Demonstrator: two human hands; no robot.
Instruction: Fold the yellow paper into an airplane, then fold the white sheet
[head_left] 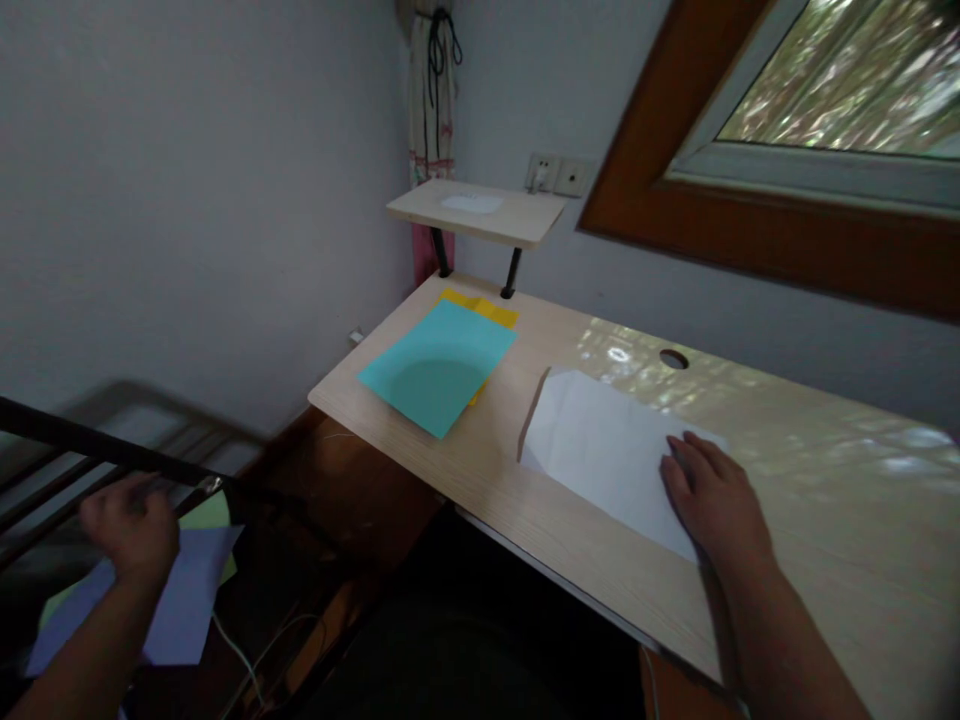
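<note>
Left hand [131,525], blurred, off the desk beside a dark metal frame [90,445], above a lilac sheet [180,610] lying over a green one [206,515]; grasp cannot be told; teal sheet [439,365] near the desk's [825,500] left edge, covering a yellow sheet [484,305] but for a strip; bare wood between it and the white sheet [600,450]; right hand [712,495] flat, fingers released, pressing that sheet's right end; shelf [480,210] behind; right forearm cut off below.
</note>
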